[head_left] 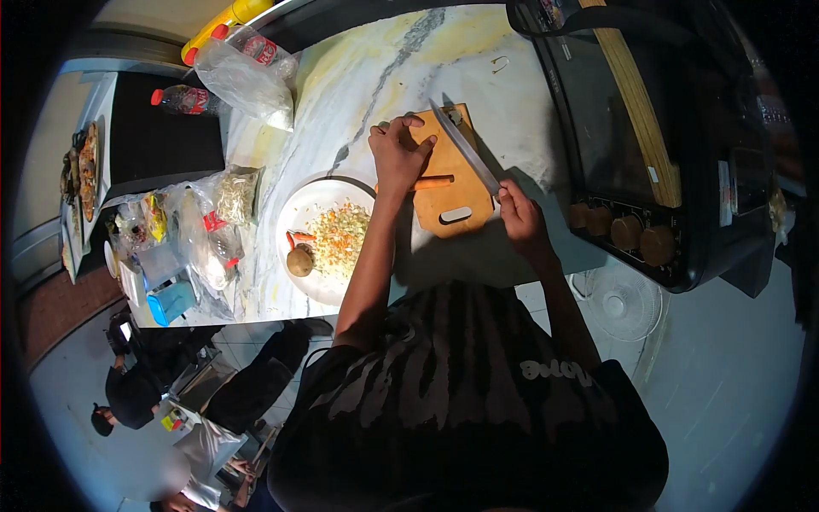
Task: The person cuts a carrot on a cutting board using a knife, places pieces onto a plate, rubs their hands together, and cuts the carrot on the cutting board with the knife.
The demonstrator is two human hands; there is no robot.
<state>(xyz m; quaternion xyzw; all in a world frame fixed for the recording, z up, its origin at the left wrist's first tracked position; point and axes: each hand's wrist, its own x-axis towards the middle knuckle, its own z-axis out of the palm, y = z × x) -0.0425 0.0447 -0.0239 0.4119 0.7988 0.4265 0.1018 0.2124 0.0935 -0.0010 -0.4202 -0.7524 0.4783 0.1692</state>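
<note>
My right hand (520, 220) grips the handle of a knife (467, 147), whose long blade slants up and left across the wooden cutting board (442, 224). Over the board's upper left edge is my left hand (397, 155), fingers bent and thumb apart, with nothing visible in it. A carrot (433, 183) lies crosswise on the board, its left end partly hidden by my left wrist. Left of my left forearm, a white plate (294, 203) carries chopped vegetables (339, 239), small red-orange pieces (299, 236) and a round brown potato-like item (299, 261).
A black oven (627, 145) with brown knobs stands at the right. Plastic bags (243, 85), bottles (183, 100) and a blue container (171, 301) are on the left. A fan (627, 303) is below the counter. Other people (136, 397) are at lower left.
</note>
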